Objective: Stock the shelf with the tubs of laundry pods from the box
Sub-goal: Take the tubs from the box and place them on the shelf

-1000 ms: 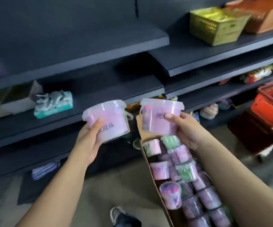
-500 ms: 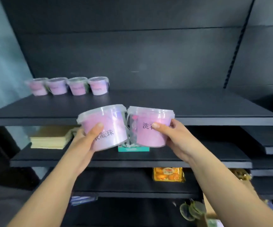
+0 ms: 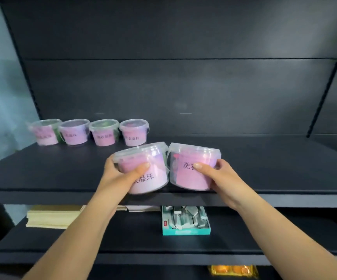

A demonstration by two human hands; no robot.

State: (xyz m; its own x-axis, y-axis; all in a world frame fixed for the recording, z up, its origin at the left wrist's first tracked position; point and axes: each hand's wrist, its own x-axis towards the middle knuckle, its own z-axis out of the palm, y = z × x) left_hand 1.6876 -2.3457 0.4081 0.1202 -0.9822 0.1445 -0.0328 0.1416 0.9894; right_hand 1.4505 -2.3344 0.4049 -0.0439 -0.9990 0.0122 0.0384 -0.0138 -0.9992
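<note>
My left hand (image 3: 121,174) grips a clear tub with a pink label (image 3: 149,178), tilted a little to the left, over the front of the dark shelf (image 3: 62,174). My right hand (image 3: 218,176) grips a second pink tub (image 3: 192,168) right beside it; the two tubs touch. Both tubs sit low at the shelf's front edge; I cannot tell whether they rest on it. Several like tubs (image 3: 103,132) stand in a row at the back left of the same shelf. The box is out of view.
The shelf's right half and back right lie bare. On the shelf below are a stack of yellow pads (image 3: 50,217) at left and a teal carton of small packets (image 3: 185,221) in the middle. An orange pack (image 3: 234,270) lies lower down.
My view swung from the box on the floor up to the shelf. Both hands carried their tubs forward and up, from below the shelf's edge to over its front.
</note>
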